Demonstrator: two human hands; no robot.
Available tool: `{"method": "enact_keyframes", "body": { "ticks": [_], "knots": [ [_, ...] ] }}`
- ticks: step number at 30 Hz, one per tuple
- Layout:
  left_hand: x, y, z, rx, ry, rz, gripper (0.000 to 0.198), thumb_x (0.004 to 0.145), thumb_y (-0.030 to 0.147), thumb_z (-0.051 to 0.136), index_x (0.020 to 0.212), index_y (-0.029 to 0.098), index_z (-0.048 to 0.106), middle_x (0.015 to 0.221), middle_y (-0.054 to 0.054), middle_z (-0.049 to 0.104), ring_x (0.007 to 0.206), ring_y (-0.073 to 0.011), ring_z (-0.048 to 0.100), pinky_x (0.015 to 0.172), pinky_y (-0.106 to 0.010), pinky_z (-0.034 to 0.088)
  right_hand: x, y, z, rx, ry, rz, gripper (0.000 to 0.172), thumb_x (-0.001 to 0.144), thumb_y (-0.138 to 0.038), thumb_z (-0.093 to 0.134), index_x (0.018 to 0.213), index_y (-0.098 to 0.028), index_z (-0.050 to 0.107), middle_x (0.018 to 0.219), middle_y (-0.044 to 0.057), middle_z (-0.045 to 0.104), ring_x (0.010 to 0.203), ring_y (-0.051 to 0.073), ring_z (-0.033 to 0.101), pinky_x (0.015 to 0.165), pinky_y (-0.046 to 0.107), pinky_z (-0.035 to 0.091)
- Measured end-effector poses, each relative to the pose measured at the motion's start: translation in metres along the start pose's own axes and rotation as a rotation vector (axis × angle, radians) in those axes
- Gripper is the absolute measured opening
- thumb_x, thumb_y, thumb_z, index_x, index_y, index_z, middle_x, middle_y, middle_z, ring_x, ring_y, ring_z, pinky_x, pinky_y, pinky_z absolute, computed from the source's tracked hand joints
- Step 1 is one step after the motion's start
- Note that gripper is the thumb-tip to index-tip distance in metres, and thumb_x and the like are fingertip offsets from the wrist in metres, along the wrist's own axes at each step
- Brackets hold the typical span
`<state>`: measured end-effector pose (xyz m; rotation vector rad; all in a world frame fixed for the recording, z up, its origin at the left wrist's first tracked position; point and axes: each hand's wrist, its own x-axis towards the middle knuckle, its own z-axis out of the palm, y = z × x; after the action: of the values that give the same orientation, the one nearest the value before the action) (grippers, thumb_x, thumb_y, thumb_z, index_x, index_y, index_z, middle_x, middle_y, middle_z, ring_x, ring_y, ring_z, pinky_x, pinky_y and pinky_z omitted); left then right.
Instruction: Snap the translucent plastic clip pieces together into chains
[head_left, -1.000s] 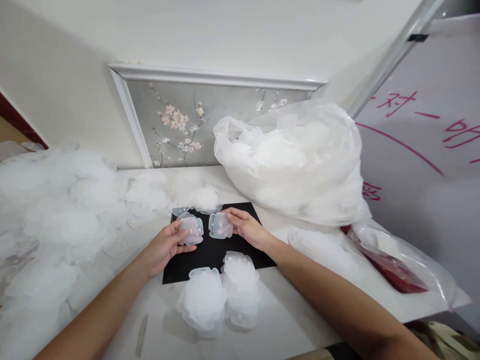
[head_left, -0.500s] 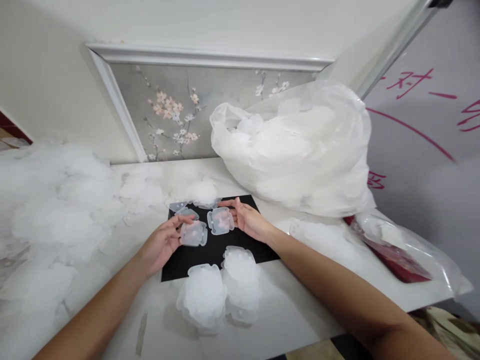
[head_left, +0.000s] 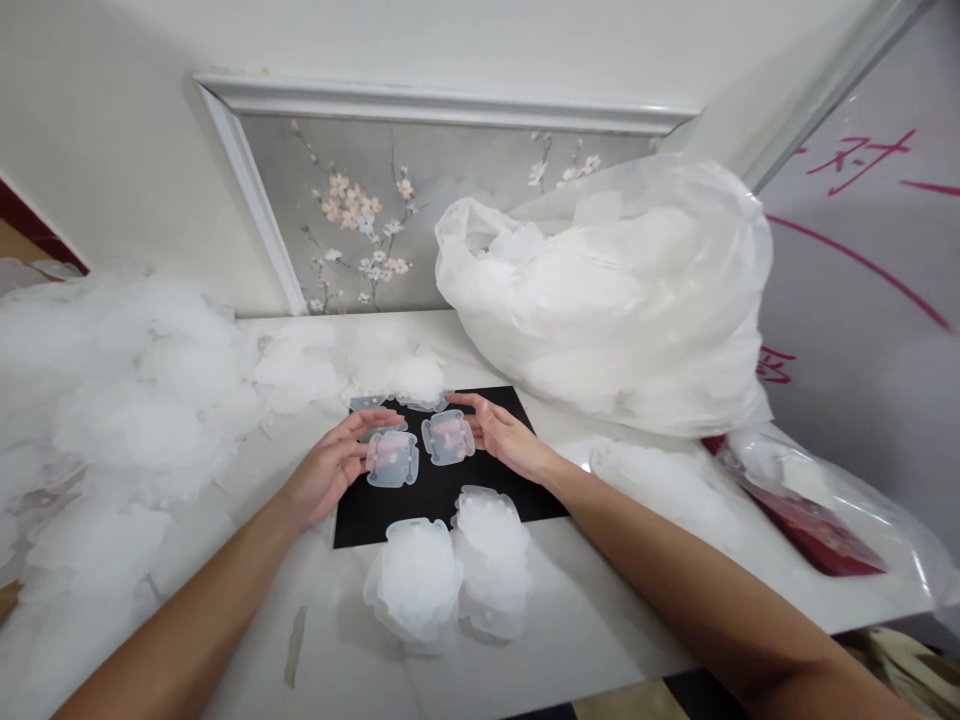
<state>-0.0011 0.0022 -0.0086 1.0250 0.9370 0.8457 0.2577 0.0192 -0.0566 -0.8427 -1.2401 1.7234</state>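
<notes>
Above a black mat (head_left: 442,510), my left hand (head_left: 334,465) holds a small translucent plastic piece (head_left: 393,460) with notched edges by its left side. My right hand (head_left: 504,435) grips a matching translucent plastic piece (head_left: 448,438), its fingers showing through from behind. The two pieces face me side by side with a narrow gap between them. Two stacks of similar pieces, a left stack (head_left: 418,580) and a right stack (head_left: 491,560), lie at the mat's near edge. Beyond my hands, a small pile (head_left: 416,378) of them touches the mat's far edge.
A large heap of translucent pieces (head_left: 135,400) covers the table's left side. A full white plastic bag (head_left: 607,310) stands at the back right against the wall. To the right lie more pieces (head_left: 652,480) and a clear bag over a red item (head_left: 817,520).
The view has shifted slightly, moving the scene rightward. Both hands still hold their pieces; the left piece now faces me more squarely.
</notes>
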Motion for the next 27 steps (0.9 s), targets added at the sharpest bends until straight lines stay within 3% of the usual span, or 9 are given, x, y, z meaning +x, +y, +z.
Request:
{"method": "enact_keyframes", "body": {
  "ticks": [6, 11, 14, 17, 19, 21, 23, 25, 27],
  "knots": [
    [-0.005, 0.006, -0.003, 0.098, -0.115, 0.019, 0.058, 0.07, 0.015, 0.06, 0.128, 0.024, 0.054, 0.133, -0.011, 0.061, 0.115, -0.0306, 0.062, 0.088, -0.041, 0.051, -0.005, -0.004, -0.001, -0.158, 0.006, -0.024, 0.069, 0.087, -0.069, 0.048, 0.138, -0.023, 0.046, 0.11, 0.01, 0.07, 0.099, 0.022, 0.066, 0.09, 0.04, 0.049],
    [-0.007, 0.006, -0.007, 0.264, -0.198, 0.078, 0.065, 0.073, 0.014, 0.063, 0.135, 0.026, 0.048, 0.133, -0.012, 0.061, 0.115, -0.0285, 0.062, 0.091, -0.04, 0.051, -0.008, -0.01, -0.003, -0.294, -0.043, -0.054, 0.048, 0.093, -0.037, 0.049, 0.139, -0.026, 0.044, 0.115, 0.005, 0.069, 0.105, 0.02, 0.063, 0.099, 0.04, 0.044],
    [-0.008, 0.006, -0.008, 0.401, -0.212, 0.102, 0.067, 0.07, 0.009, 0.059, 0.134, 0.029, 0.052, 0.133, -0.009, 0.062, 0.12, -0.0271, 0.059, 0.098, -0.042, 0.048, -0.007, -0.01, -0.006, -0.296, -0.181, -0.077, 0.063, 0.082, -0.016, 0.051, 0.142, -0.026, 0.037, 0.116, 0.004, 0.07, 0.106, 0.02, 0.064, 0.098, 0.042, 0.045],
    [-0.008, 0.006, -0.007, 0.567, -0.185, 0.156, 0.054, 0.073, 0.011, 0.056, 0.123, 0.028, 0.064, 0.133, -0.007, 0.062, 0.123, -0.0262, 0.057, 0.103, -0.041, 0.044, -0.006, -0.009, -0.006, -0.411, -0.243, -0.142, 0.071, 0.075, -0.007, 0.048, 0.143, -0.026, 0.037, 0.12, 0.005, 0.068, 0.106, 0.02, 0.064, 0.096, 0.042, 0.046],
    [-0.006, 0.006, -0.006, 0.703, -0.148, 0.227, 0.036, 0.076, 0.016, 0.058, 0.106, 0.028, 0.073, 0.126, -0.006, 0.065, 0.117, -0.0262, 0.059, 0.102, -0.041, 0.044, -0.006, -0.009, -0.005, -0.557, -0.181, -0.19, 0.056, 0.079, -0.009, 0.048, 0.133, -0.025, 0.05, 0.12, 0.007, 0.067, 0.105, 0.021, 0.064, 0.096, 0.043, 0.046],
    [-0.004, 0.005, -0.004, 0.812, -0.095, 0.313, 0.017, 0.076, 0.024, 0.064, 0.088, 0.027, 0.077, 0.11, -0.006, 0.072, 0.112, -0.0275, 0.06, 0.102, -0.042, 0.044, -0.006, -0.009, -0.002, -0.704, -0.051, -0.257, 0.028, 0.084, -0.016, 0.053, 0.108, -0.023, 0.066, 0.125, 0.009, 0.064, 0.112, 0.024, 0.061, 0.1, 0.046, 0.042],
    [-0.004, 0.005, -0.002, 0.829, -0.001, 0.335, 0.009, 0.075, 0.033, 0.07, 0.075, 0.025, 0.076, 0.097, -0.006, 0.073, 0.109, -0.0286, 0.059, 0.1, -0.042, 0.044, -0.006, -0.01, 0.002, -0.755, 0.068, -0.31, 0.01, 0.085, -0.026, 0.06, 0.084, -0.022, 0.07, 0.128, 0.009, 0.062, 0.121, 0.027, 0.054, 0.105, 0.047, 0.037],
    [-0.005, 0.004, 0.002, 0.703, 0.075, 0.252, 0.019, 0.077, 0.041, 0.069, 0.077, 0.022, 0.072, 0.091, -0.006, 0.073, 0.1, -0.0271, 0.062, 0.092, -0.04, 0.048, -0.006, -0.011, 0.006, -0.623, 0.113, -0.271, 0.018, 0.086, -0.036, 0.062, 0.077, -0.021, 0.068, 0.118, 0.008, 0.067, 0.117, 0.028, 0.057, 0.102, 0.045, 0.04],
    [-0.008, 0.005, 0.005, 0.485, 0.08, 0.106, 0.028, 0.08, 0.047, 0.067, 0.087, 0.02, 0.068, 0.09, -0.006, 0.072, 0.088, -0.0233, 0.065, 0.081, -0.036, 0.052, -0.006, -0.011, 0.009, -0.352, 0.099, -0.15, 0.025, 0.084, -0.045, 0.064, 0.081, -0.02, 0.068, 0.095, 0.006, 0.071, 0.096, 0.023, 0.065, 0.09, 0.039, 0.048]
  ]
}}
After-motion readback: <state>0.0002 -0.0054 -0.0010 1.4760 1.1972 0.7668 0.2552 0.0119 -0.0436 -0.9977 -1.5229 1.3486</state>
